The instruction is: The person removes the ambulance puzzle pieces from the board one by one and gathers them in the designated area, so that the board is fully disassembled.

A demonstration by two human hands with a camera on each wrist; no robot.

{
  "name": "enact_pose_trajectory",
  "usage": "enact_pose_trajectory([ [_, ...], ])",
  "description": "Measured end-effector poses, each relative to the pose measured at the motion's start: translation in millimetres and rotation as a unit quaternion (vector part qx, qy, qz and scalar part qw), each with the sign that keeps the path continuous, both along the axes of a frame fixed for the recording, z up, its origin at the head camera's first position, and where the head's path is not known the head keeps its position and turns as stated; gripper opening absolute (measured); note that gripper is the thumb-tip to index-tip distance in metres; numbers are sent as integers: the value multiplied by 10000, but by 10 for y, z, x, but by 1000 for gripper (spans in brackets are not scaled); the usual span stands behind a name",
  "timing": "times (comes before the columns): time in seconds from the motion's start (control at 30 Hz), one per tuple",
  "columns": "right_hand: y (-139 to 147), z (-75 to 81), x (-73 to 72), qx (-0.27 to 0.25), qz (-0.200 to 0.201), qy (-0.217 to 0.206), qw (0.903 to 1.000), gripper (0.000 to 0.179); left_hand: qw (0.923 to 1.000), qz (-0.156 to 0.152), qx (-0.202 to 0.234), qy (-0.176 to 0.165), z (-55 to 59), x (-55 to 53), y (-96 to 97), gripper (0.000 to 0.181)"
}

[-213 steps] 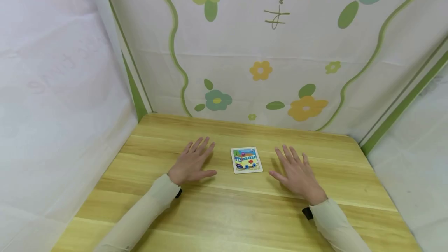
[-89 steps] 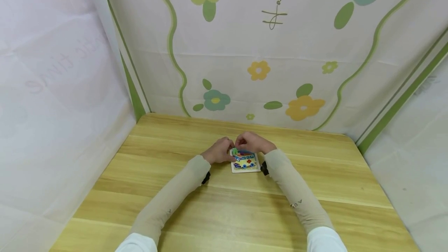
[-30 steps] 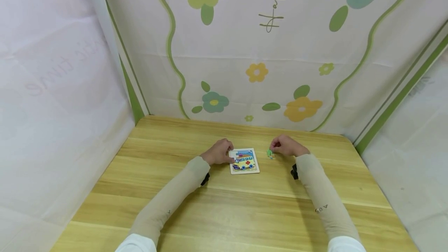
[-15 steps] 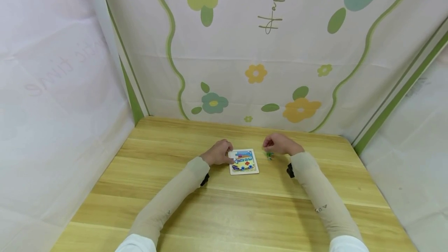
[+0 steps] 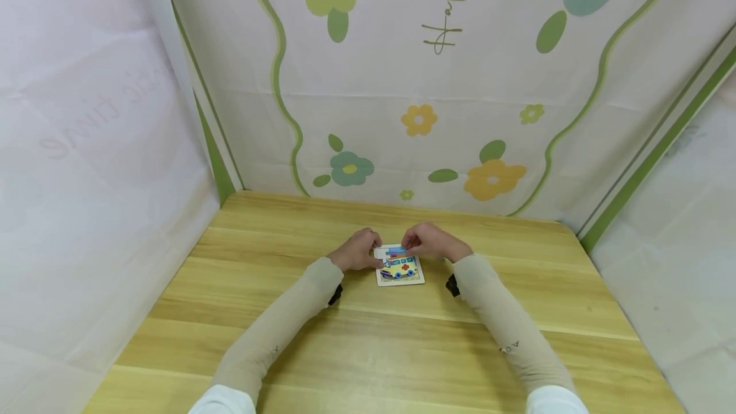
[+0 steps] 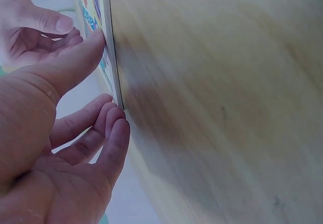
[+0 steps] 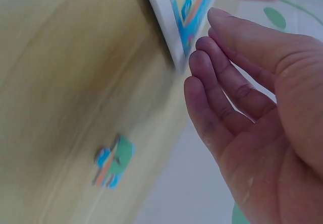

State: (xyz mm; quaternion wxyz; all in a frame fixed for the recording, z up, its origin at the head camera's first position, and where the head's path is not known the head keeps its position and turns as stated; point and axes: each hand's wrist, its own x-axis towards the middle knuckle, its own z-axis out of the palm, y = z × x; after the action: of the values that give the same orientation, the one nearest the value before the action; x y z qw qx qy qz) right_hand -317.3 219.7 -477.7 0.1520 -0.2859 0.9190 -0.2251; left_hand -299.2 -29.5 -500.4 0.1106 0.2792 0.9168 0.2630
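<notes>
A small jigsaw puzzle (image 5: 400, 272) in a white frame, showing a yellow ambulance, lies on the wooden table. Its top left corner is bare white where a piece is out. My left hand (image 5: 358, 252) grips the frame at that corner, thumb on the left side and fingers at the far edge, as the left wrist view also shows. Over the puzzle's upper right part hovers my right hand (image 5: 430, 241), fingers loosely bent, thumb near the fingertips, nothing seen between them. The loose green, blue and orange puzzle piece (image 7: 115, 161) lies on the table in the right wrist view, right of the frame.
The wooden table (image 5: 368, 344) stretches toward me in front of the puzzle. Behind it hangs a white cloth (image 5: 356, 62) with printed flowers, and white cloth walls stand at both sides.
Both hands came in from beside the puzzle. My right hand took the green corner piece out, laid it on the table at the right, then moved back left over the puzzle; my left hand kept its grip.
</notes>
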Motion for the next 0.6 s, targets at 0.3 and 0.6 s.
enact_pose_trajectory([
  [0.3,-152,20,29,190,78,-6,9998,10,10000,-39,33,-21,22,4,-2,47],
  [0.6,-191,33,-9,385,81,-78,9992,11,9999,-58,27,-120,63,0,-5,46],
])
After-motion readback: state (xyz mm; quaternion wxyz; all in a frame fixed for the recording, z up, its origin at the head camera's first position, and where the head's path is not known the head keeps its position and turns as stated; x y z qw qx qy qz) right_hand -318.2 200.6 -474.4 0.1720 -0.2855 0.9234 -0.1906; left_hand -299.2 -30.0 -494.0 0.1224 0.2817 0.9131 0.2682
